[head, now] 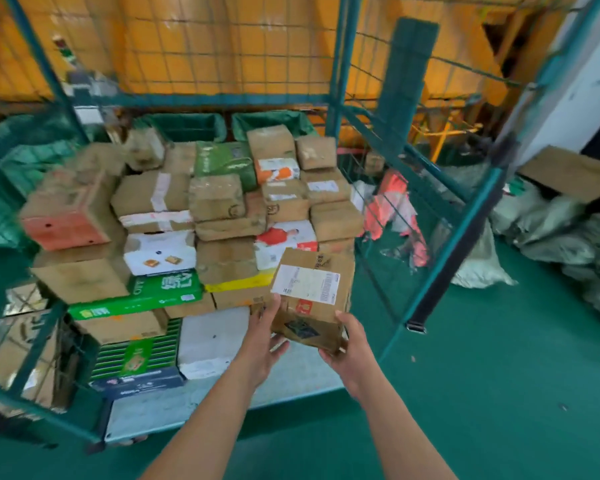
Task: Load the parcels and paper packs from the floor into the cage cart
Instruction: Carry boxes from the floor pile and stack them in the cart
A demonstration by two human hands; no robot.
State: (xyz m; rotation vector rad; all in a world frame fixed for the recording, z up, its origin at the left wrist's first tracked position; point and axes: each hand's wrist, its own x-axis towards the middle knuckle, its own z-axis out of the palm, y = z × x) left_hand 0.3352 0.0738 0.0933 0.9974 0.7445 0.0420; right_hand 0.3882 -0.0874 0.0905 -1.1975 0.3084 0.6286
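Observation:
I hold a brown cardboard parcel [314,296] with a white shipping label between both hands, at the open front of the green cage cart [444,251]. My left hand [267,336] presses its left side and underside with fingers up along the edge. My right hand [349,344] grips its lower right corner. The parcel is tilted and hangs just before the front right of a tall stack of parcels [219,206] inside the cart. Green paper packs [142,294] lie in the lower left of the stack.
The cart's hinged right gate [465,233] stands open with a black strap. Grey sacks [568,230] and an open carton [572,173] lie on the green floor at right. An orange-and-white bag [395,209] lies behind the mesh. More boxes sit outside the left wall [25,341].

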